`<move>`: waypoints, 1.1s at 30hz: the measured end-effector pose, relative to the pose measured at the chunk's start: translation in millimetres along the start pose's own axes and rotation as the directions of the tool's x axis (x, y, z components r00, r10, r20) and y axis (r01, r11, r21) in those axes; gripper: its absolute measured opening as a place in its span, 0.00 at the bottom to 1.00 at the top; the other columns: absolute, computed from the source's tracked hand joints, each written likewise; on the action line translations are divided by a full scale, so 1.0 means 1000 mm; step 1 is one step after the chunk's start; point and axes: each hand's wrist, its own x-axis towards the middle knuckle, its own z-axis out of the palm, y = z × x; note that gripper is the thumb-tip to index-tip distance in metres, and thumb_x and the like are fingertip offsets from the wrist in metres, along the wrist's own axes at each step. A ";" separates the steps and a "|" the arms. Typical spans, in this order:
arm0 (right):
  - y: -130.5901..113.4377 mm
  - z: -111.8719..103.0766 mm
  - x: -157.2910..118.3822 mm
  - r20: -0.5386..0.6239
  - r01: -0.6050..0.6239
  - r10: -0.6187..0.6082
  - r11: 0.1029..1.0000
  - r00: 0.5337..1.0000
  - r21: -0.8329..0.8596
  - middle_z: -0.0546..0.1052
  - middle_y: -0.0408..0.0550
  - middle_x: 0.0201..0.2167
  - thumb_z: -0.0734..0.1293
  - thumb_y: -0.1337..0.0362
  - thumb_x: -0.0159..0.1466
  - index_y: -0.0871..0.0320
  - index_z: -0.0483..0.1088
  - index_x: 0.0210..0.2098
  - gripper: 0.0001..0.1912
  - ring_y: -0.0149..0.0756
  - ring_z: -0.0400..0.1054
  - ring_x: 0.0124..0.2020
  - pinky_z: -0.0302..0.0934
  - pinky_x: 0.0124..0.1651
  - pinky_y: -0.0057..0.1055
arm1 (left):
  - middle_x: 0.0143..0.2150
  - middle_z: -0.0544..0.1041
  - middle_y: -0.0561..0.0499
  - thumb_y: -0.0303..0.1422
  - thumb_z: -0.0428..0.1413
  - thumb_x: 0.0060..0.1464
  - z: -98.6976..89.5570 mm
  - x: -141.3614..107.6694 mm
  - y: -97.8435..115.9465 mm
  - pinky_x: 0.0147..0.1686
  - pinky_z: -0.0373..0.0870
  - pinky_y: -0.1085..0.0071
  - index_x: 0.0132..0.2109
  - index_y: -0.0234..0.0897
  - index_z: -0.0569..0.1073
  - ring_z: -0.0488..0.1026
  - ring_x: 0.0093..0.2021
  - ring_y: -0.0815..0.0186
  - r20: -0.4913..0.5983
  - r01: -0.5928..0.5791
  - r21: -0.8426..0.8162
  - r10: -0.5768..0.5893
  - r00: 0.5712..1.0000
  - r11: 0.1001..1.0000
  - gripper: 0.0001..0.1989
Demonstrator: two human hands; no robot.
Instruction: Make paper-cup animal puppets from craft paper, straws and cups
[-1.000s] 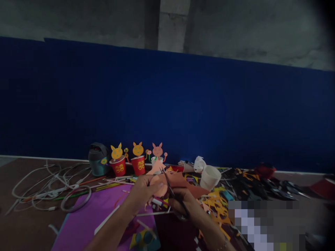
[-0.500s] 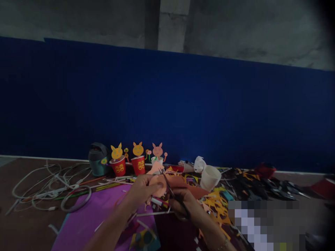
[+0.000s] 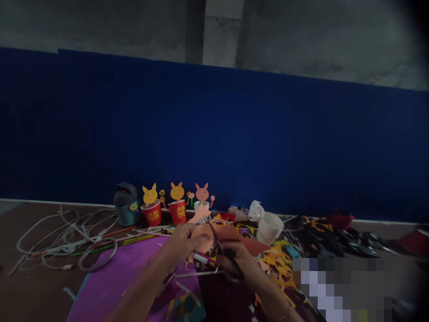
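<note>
My left hand [image 3: 186,243] pinches a piece of light orange paper [image 3: 203,238] between thumb and fingers. Dark-handled scissors [image 3: 219,245] are held in my right hand [image 3: 239,261], their blades pointing up and left at the paper's right side. The blade tips look slightly apart. Darker orange paper [image 3: 246,239] lies behind and to the right of the scissors. Below my hands, a white marker [image 3: 203,258] rests on the table among thin white sticks.
Behind stand two red cups [image 3: 177,211] and a white cup with paper animal heads, beside a teal container [image 3: 127,208]. White cables [image 3: 67,241] tangle at left, near purple paper [image 3: 124,273]. An empty white cup [image 3: 269,227] and yellow scraps [image 3: 278,268] are at right.
Both hands stay nearly in place, with the paper and scissors still held. Only very slight shifts show.
</note>
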 end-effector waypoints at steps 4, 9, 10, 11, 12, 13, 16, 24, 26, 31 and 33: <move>-0.007 0.000 -0.003 0.046 -0.012 0.014 0.999 0.999 -0.050 0.60 0.33 0.11 0.71 0.54 0.54 0.61 0.68 0.26 0.15 0.20 0.49 0.11 0.41 0.14 0.21 | 0.13 0.63 0.60 0.42 0.57 0.47 -0.002 0.000 -0.001 0.12 0.46 0.78 0.27 0.33 0.71 0.55 0.11 0.76 0.021 0.016 0.027 -0.017 1.000 1.000 0.14; -0.007 0.000 -0.003 0.019 -0.043 0.043 0.999 0.999 -0.017 0.59 0.33 0.12 0.71 0.56 0.53 0.61 0.68 0.24 0.15 0.19 0.45 0.11 0.39 0.15 0.21 | 0.14 0.64 0.59 0.46 0.59 0.45 -0.003 0.001 -0.003 0.12 0.47 0.78 0.25 0.34 0.69 0.55 0.12 0.76 0.053 -0.001 0.007 0.001 0.999 1.000 0.18; -0.007 0.001 -0.002 0.013 -0.047 0.047 0.999 0.999 -0.011 0.58 0.33 0.12 0.71 0.56 0.53 0.61 0.67 0.23 0.15 0.19 0.45 0.11 0.38 0.15 0.21 | 0.14 0.63 0.59 0.46 0.59 0.44 -0.003 0.001 -0.003 0.12 0.47 0.78 0.25 0.34 0.69 0.55 0.12 0.76 0.058 -0.002 0.005 0.002 0.998 1.000 0.18; -0.006 0.001 -0.002 0.008 -0.047 0.047 0.999 0.999 -0.008 0.58 0.33 0.11 0.71 0.56 0.53 0.61 0.66 0.22 0.15 0.19 0.45 0.11 0.38 0.15 0.21 | 0.14 0.63 0.59 0.46 0.59 0.44 -0.004 0.001 -0.002 0.12 0.47 0.78 0.25 0.34 0.69 0.55 0.12 0.76 0.060 -0.001 0.003 0.001 0.998 1.000 0.18; -0.006 0.001 -0.002 0.004 -0.046 0.046 0.999 0.999 -0.008 0.57 0.33 0.11 0.71 0.57 0.53 0.61 0.66 0.21 0.15 0.19 0.45 0.11 0.38 0.15 0.21 | 0.14 0.64 0.59 0.47 0.59 0.44 -0.004 0.000 -0.001 0.12 0.46 0.78 0.26 0.34 0.70 0.55 0.11 0.76 0.061 0.002 0.002 -0.002 0.998 1.000 0.19; -0.006 0.001 -0.002 0.005 -0.044 0.044 0.999 0.999 -0.012 0.57 0.33 0.11 0.71 0.57 0.53 0.61 0.66 0.21 0.15 0.19 0.45 0.11 0.38 0.15 0.21 | 0.14 0.64 0.59 0.47 0.59 0.44 -0.004 0.000 0.000 0.12 0.46 0.78 0.26 0.33 0.70 0.55 0.11 0.76 0.061 0.005 0.000 -0.005 0.998 1.000 0.18; -0.008 0.002 -0.002 0.007 -0.042 0.042 0.999 0.999 -0.012 0.58 0.33 0.12 0.71 0.57 0.52 0.61 0.67 0.22 0.15 0.19 0.46 0.11 0.39 0.15 0.21 | 0.14 0.64 0.59 0.46 0.59 0.45 -0.004 -0.001 0.002 0.11 0.47 0.78 0.27 0.33 0.71 0.54 0.11 0.77 0.058 0.012 0.007 -0.013 0.998 1.000 0.18; -0.007 0.000 -0.002 0.012 -0.048 0.048 0.999 0.999 0.005 0.57 0.32 0.12 0.72 0.56 0.52 0.61 0.68 0.24 0.15 0.19 0.45 0.10 0.38 0.14 0.22 | 0.15 0.65 0.59 0.43 0.57 0.47 -0.004 -0.001 0.003 0.12 0.45 0.78 0.32 0.32 0.75 0.54 0.11 0.77 0.029 0.012 0.021 -0.013 0.999 1.000 0.16; -0.006 -0.001 -0.002 0.019 -0.055 0.055 0.999 0.998 0.002 0.56 0.32 0.11 0.71 0.56 0.53 0.62 0.69 0.27 0.14 0.19 0.45 0.10 0.39 0.13 0.21 | 0.14 0.64 0.59 0.41 0.57 0.46 -0.004 -0.001 0.003 0.12 0.46 0.78 0.30 0.32 0.75 0.54 0.11 0.77 0.015 0.007 0.022 -0.007 1.000 1.000 0.14; -0.005 0.000 -0.004 0.037 -0.016 0.018 0.999 0.999 -0.041 0.61 0.34 0.12 0.70 0.60 0.54 0.62 0.71 0.29 0.10 0.20 0.49 0.11 0.41 0.14 0.20 | 0.13 0.64 0.59 0.38 0.57 0.43 -0.004 -0.001 0.004 0.12 0.46 0.78 0.26 0.32 0.75 0.54 0.11 0.77 0.036 0.052 0.033 -0.053 0.998 0.998 0.11; -0.006 0.001 -0.004 0.028 -0.018 0.020 0.999 0.999 -0.041 0.61 0.34 0.13 0.69 0.61 0.55 0.62 0.70 0.27 0.09 0.19 0.48 0.11 0.41 0.14 0.20 | 0.14 0.65 0.59 0.38 0.57 0.44 -0.005 -0.001 0.004 0.12 0.46 0.78 0.27 0.32 0.75 0.54 0.11 0.77 0.049 0.059 0.025 -0.060 0.997 0.998 0.11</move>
